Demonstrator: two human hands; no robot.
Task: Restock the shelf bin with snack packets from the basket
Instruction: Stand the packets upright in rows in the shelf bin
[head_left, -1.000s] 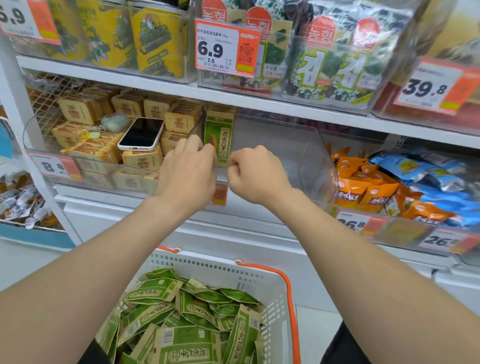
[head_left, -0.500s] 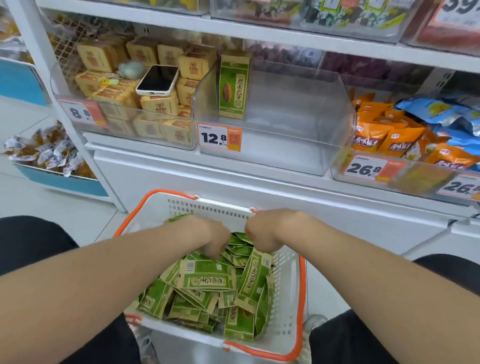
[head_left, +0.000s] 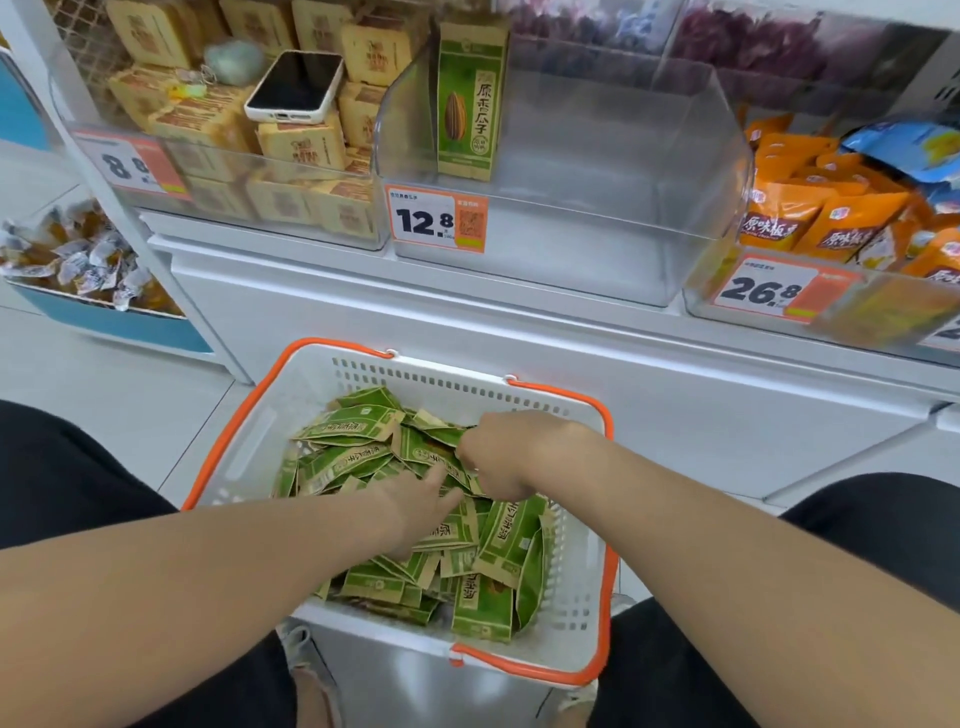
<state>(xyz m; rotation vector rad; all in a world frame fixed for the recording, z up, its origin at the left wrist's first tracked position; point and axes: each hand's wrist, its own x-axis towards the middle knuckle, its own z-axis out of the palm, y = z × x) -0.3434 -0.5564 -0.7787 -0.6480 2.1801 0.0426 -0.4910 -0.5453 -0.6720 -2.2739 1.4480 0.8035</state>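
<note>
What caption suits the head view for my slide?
Left hand and right hand reach among green snack packets in the basket; the shelf bin holds one packet.

The clear bin (head_left: 571, 260) has open room right of the upright packet (head_left: 471, 104) at its left wall.

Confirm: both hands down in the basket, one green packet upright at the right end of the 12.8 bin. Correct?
No. Head view: the upright green packet stands at the left end of the 12.8 bin, not the right. Left hand and right hand are both in the basket.
</note>
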